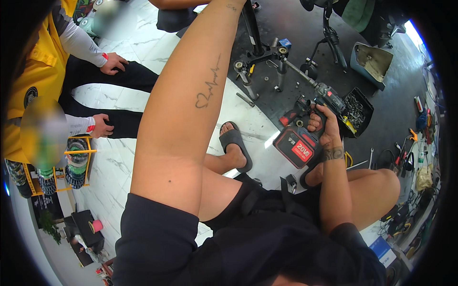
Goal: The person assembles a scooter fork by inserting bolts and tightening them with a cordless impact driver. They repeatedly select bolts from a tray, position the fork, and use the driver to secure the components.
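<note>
1. A cordless power tool (330,99) with a red-and-black battery (288,142) is held above a dark mat (398,100), near its left edge.
2. The person's right hand (324,123) is wrapped around the tool's handle, gripping it.
3. A long metal rod (301,72) extends from the tool to a joint on a black metal frame (253,31); whether it is seated there is unclear.
4. The left forearm (191,95) stretches past the top of the view. The left hand is outside it, so I cannot tell its state.
5. A smaller power tool (294,110) lies by the mat's left edge, just beside the held one; a black tray (366,119) of loose screws (354,108) is on its other side.
6. White marbled floor (112,178) borders the mat's left edge. There, a co-worker in a yellow vest (45,62) rests both hands on dark trousers.
</note>
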A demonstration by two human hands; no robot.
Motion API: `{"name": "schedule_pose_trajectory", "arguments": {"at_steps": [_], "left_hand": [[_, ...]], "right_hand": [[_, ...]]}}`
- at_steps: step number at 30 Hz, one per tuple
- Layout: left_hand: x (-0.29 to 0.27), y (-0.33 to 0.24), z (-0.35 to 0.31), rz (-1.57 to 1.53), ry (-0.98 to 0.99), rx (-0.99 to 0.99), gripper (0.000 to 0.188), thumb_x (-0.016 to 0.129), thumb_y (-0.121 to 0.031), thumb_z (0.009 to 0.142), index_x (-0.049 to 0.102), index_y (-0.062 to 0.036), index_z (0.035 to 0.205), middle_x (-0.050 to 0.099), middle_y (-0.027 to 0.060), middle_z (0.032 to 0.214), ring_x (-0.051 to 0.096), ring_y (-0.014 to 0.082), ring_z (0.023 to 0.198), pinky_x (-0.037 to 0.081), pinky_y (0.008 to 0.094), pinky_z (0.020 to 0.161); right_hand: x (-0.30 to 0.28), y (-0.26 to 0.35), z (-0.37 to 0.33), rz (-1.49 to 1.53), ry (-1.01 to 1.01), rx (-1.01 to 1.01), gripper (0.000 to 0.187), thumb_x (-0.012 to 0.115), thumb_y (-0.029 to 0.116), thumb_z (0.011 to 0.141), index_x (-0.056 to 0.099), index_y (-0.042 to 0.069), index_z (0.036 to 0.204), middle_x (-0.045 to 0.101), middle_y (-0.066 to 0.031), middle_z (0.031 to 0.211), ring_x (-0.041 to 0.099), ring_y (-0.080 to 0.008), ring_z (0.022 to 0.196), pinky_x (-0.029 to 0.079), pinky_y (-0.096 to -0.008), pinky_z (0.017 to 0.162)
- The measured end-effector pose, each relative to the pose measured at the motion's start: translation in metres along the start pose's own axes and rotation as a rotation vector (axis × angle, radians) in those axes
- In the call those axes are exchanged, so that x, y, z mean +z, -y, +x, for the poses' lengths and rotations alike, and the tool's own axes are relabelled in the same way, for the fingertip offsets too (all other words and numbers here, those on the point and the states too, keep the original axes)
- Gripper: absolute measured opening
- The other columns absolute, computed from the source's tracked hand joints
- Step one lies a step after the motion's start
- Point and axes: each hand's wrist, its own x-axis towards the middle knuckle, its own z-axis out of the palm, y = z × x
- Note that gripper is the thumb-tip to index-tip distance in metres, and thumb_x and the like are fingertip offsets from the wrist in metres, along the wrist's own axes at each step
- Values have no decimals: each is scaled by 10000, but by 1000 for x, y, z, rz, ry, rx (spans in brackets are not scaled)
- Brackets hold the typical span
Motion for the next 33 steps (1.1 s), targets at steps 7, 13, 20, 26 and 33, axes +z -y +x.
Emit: {"name": "schedule_pose_trajectory", "arguments": {"at_steps": [7,13,20,26,33], "left_hand": [[0,-17,-9,-220,41,-202,423,587,-324,1034,644,35,818,584,108,542,537,229,372,385,379,353],[1,-22,-9,-305,44,-237,412,577,-313,1048,622,33,829,554,105,528,509,216,355,361,371,330],[0,-18,-9,-312,105,-194,381,582,-273,1048,609,19,804,562,97,546,517,216,372,375,362,340],[3,-21,-7,-366,69,-296,377,588,-265,1047,600,5,784,547,76,579,480,213,372,391,366,349],[-2,-12,-8,-361,142,-230,393,602,-273,1040,615,27,787,559,89,576,511,225,381,402,383,354]], "right_hand": [[-2,5,3,-127,-62,-50,177,617,262,993,651,89,1014,488,23,635,462,-111,539,415,-294,530],[-8,7,9,-39,22,-8,161,620,239,986,648,89,1038,480,19,625,468,-123,536,419,-303,527],[-12,10,11,-44,2,5,173,610,257,994,645,94,1040,467,27,628,437,-103,529,398,-285,525],[-10,18,12,-113,2,-23,153,651,228,968,656,83,1020,491,14,621,488,-134,544,428,-311,538],[-13,15,16,-34,36,23,152,642,233,974,646,84,1000,485,16,620,468,-124,524,419,-297,533]]}}
